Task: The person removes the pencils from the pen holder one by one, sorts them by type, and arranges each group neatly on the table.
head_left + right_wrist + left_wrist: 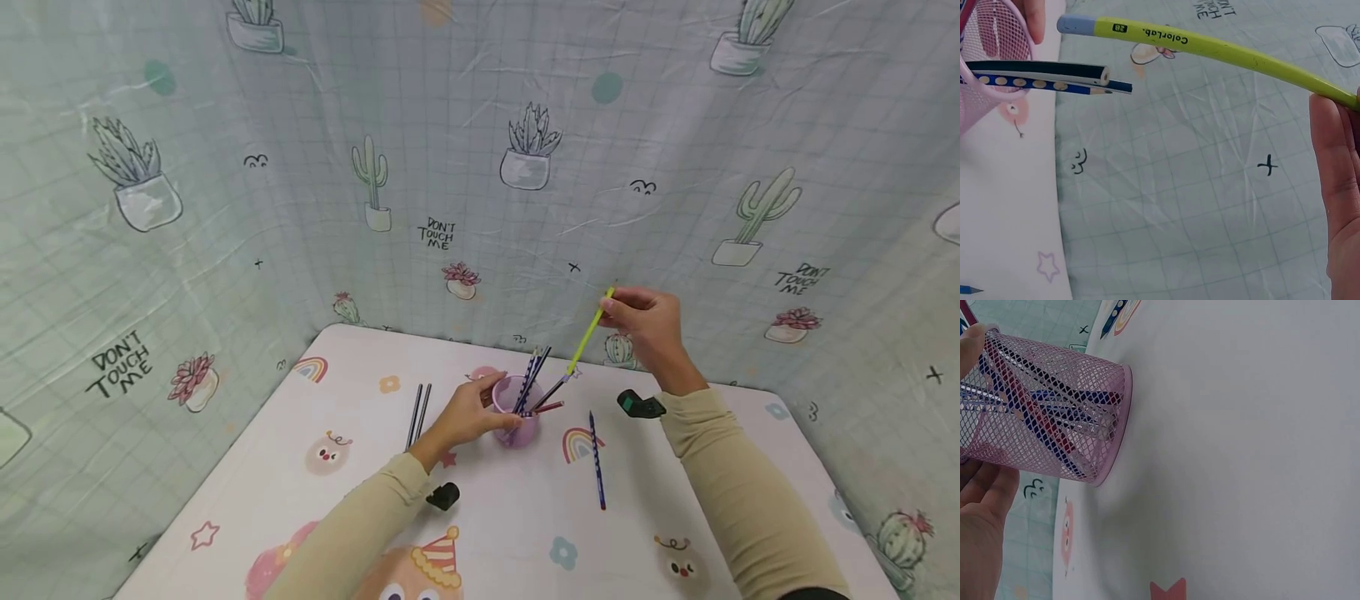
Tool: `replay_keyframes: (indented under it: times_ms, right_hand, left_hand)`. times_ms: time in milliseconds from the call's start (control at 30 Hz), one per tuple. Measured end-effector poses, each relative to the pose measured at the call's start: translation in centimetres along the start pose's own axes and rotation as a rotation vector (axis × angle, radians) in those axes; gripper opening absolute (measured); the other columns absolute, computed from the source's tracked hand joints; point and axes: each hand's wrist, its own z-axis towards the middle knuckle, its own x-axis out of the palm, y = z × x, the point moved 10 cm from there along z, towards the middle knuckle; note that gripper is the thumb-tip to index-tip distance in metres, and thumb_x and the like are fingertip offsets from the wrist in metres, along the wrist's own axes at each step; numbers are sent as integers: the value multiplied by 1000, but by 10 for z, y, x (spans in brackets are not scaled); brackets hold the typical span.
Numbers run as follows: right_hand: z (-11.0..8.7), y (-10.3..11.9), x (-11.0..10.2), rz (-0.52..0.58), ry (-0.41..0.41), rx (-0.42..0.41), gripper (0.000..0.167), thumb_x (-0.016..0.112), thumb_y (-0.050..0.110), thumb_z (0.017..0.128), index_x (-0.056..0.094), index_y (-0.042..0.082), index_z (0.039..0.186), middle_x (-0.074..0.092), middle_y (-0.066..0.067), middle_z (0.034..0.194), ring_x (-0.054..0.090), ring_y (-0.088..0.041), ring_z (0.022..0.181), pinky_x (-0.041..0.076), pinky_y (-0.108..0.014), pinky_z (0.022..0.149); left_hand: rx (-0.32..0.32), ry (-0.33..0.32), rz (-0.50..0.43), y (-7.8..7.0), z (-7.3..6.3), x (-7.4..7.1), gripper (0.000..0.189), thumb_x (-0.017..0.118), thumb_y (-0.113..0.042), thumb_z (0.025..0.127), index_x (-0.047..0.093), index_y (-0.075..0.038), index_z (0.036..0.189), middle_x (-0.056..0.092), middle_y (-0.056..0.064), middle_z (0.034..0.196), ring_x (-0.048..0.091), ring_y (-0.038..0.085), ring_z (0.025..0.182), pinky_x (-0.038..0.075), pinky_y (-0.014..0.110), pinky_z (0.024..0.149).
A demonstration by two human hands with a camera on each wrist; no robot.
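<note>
My left hand [468, 414] grips a pink mesh pencil cup [522, 433] by its side, thumb near the rim. Several pencils lean inside; through the mesh in the left wrist view, dark, red and blue dotted pencils [1041, 419] cross each other. Up and to the right of the cup, my right hand [647, 323] pinches a yellow-green pencil [589, 335] near its upper end. Its pale blue end [1077, 25] points down towards the cup, above the opening's right side. The right wrist view shows "ColorLab." printed on it. The right fingertips are partly cut off there.
A blue dotted pencil [597, 467] lies on the table [517, 517] to the right of the cup. Two dark pencils [415, 417] lie to the left, partly behind the left wrist. A patterned cloth [465, 167] hangs behind and along the sides.
</note>
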Motion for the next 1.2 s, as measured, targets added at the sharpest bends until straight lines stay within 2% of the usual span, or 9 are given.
replay_keyframes:
  times_ms: [100,167,367,567,800,867,1033,1100,1200]
  right_hand:
    - [0,0,-4,-23,7,-9,7,74,-2,93,77,-3,100,79,1,85,78,-12,75,66,-28,73]
    - [-1,1,-7,-45,14,-16,14,74,-1,94,74,-10,104,78,1,85,78,-11,75,66,-27,73]
    - [-4,-1,-14,-118,23,-11,7,75,1,93,77,1,100,78,3,86,78,-10,73,66,-24,71]
    - [-8,-4,-21,-183,31,31,18,75,4,94,73,-8,107,77,5,88,77,-8,74,65,-23,73]
    - [-12,-15,-27,-265,44,109,7,76,9,95,79,13,100,76,7,90,77,-7,76,65,-21,74]
    - [-13,-18,-29,-268,51,135,6,76,9,95,79,12,99,76,8,89,77,-7,76,65,-22,74]
    - [-16,-27,-29,-194,76,192,10,75,4,94,77,-2,102,78,6,87,77,-10,75,66,-25,73]
    - [-17,-30,-30,-191,81,209,8,75,4,94,77,-1,101,78,5,86,77,-10,74,66,-25,72]
    - [-18,-33,-31,-218,92,231,5,75,5,95,79,8,96,78,7,85,76,-9,74,66,-24,72]
  left_hand:
    - [-5,-1,5,0,0,0,95,92,-30,81,44,3,155,58,20,151,60,35,138,53,46,113]
    - [-13,-3,11,1,0,0,94,92,-30,81,44,2,155,58,18,151,60,33,138,53,45,114]
    - [-24,-1,11,1,-2,1,93,92,-31,80,45,-1,155,57,17,153,60,31,139,53,44,114]
    - [-17,-6,36,0,1,-1,94,92,-32,80,45,0,155,57,18,153,60,31,138,53,42,114]
    - [-33,-1,33,2,0,-1,95,92,-33,80,44,0,156,57,17,153,60,31,139,52,43,114]
    - [-33,2,24,2,0,0,96,92,-32,80,44,0,156,57,18,153,60,32,139,52,43,114]
    - [-24,-1,15,1,-1,0,96,92,-31,80,43,1,156,57,18,152,59,33,139,52,45,114]
    - [-26,-3,17,1,-2,0,96,92,-31,80,43,1,156,57,17,153,59,34,139,52,45,114]
    - [-28,-1,19,1,-2,0,95,92,-31,81,43,0,156,56,17,153,58,34,140,51,45,115]
